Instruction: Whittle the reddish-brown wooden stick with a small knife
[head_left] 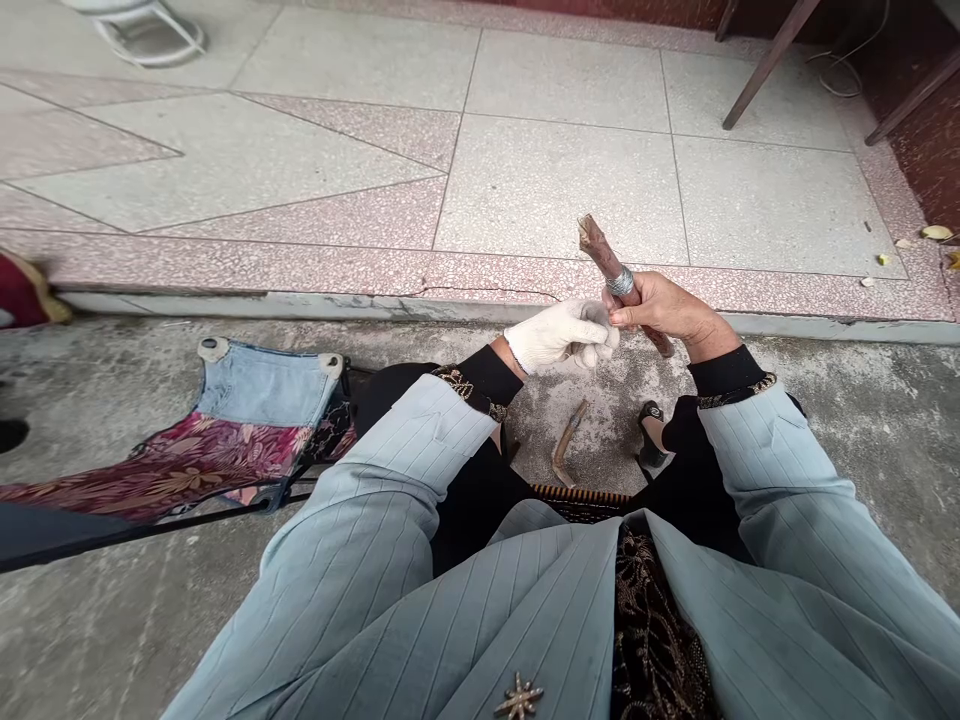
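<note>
My right hand [675,312] is closed around a short brown wooden stick [598,246], which is held tilted above the ground in front of me. Grey metal wire [620,281] is wound in a tight band around the stick, just above my fingers. My left hand [561,334], in a white knit glove, is beside the stick with its fingers curled and pinched close to my right fingertips. Whatever lies between the gloved fingers is too small to make out. Below my hands, a bent piece of wood [568,442] lies on the concrete between my feet.
A low step with a pinkish terrazzo edge [360,268] runs across in front of me. At my left stands a folding chair with denim and floral cloth [225,440]. Farther back are a white stool [150,35] and a wooden leg [769,65] of some furniture.
</note>
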